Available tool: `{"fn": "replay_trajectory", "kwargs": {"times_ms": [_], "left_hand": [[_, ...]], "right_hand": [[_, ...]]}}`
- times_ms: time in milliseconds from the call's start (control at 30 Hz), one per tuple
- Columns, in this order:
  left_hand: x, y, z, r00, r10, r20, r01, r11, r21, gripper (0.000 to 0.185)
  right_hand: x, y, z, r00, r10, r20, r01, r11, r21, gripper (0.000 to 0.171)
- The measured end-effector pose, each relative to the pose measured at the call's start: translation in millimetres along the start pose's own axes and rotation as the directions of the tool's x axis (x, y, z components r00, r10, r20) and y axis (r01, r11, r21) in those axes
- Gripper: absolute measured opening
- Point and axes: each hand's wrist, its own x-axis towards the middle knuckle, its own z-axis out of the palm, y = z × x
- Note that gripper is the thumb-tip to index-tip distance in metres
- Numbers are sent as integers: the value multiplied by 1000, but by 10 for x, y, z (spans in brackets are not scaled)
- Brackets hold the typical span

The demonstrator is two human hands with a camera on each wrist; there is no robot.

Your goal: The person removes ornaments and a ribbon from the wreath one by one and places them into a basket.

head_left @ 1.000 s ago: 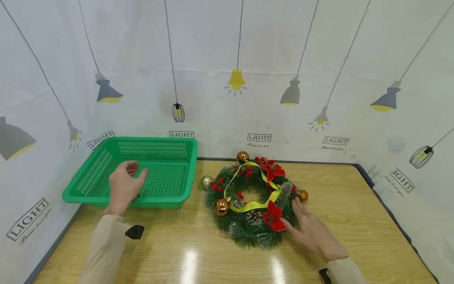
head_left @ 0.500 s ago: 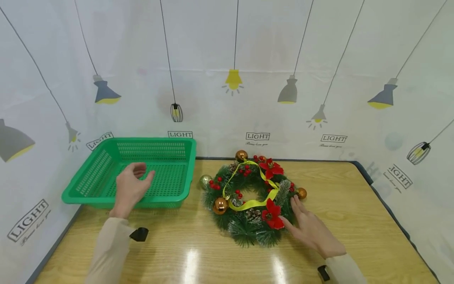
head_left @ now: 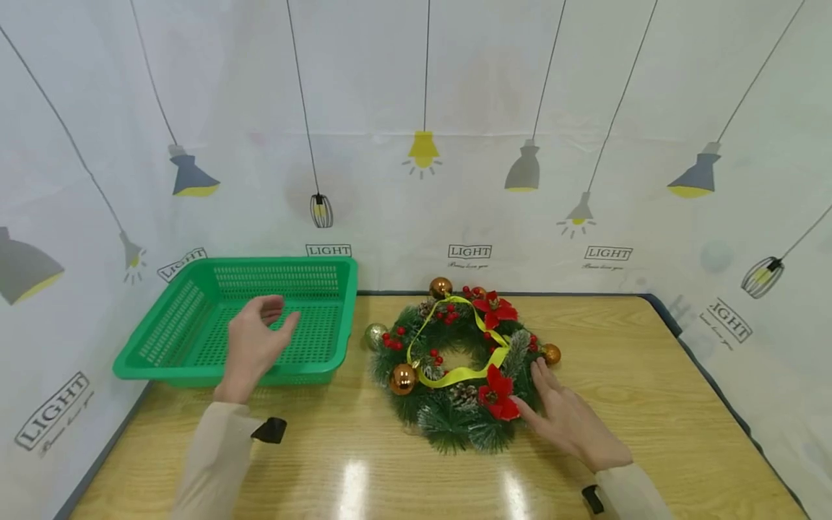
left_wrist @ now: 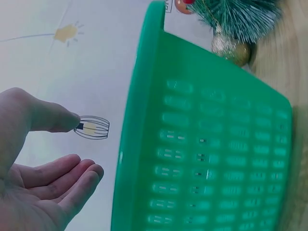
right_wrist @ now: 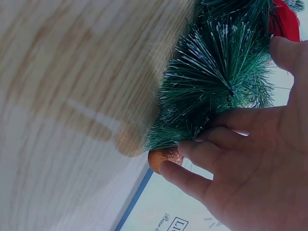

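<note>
A green Christmas wreath (head_left: pixel 448 427) lies flat on the table, trimmed with red flowers (head_left: pixel 497 393), berries, pinecones, shiny baubles (head_left: pixel 403 378) and a loose yellow ribbon (head_left: pixel 461 375). My right hand (head_left: pixel 575 426) rests against its right edge, thumb by the lower red flower. In the right wrist view the fingers touch the needles beside a glittery copper bauble (right_wrist: pixel 163 158). The left hand (head_left: pixel 255 348) hovers over the front right part of a green plastic basket (head_left: pixel 312 370), fingers loosely bent and holding nothing. In the left wrist view thumb and fingertips stand apart outside the basket wall (left_wrist: pixel 192 62).
The wooden table (head_left: pixel 403 477) backs onto a white cloth (head_left: pixel 377 87) printed with lamps, which also rises at both sides. The basket stands at the back left, close to the wreath's gold bauble (head_left: pixel 375 336).
My left hand has drifted right across the basket's front, still holding nothing. The right hand stays against the wreath, and the wreath keeps its place. The head view has shifted slightly.
</note>
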Motion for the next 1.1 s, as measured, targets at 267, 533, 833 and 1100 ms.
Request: {"fn": "replay_trajectory", "kwargs": {"times_ms": [267, 533, 833, 1100], "left_hand": [[-54, 47, 83, 1000, -14, 18, 14, 1000, -15, 41], [-129, 319, 118, 997, 79, 0, -79, 997, -22, 39], [-120, 370, 156, 998, 67, 14, -66, 997, -40, 38], [-139, 346, 218, 998, 63, 25, -62, 996, -58, 37]], "right_hand": [[-12, 7, 38, 1000, -6, 6, 5, 1000, 6, 84], [-14, 18, 26, 1000, 5, 15, -5, 1000, 19, 84], [-13, 8, 19, 1000, -8, 10, 8, 1000, 10, 84], [-5, 16, 14, 1000, -6, -2, 6, 1000, 28, 84]]}}
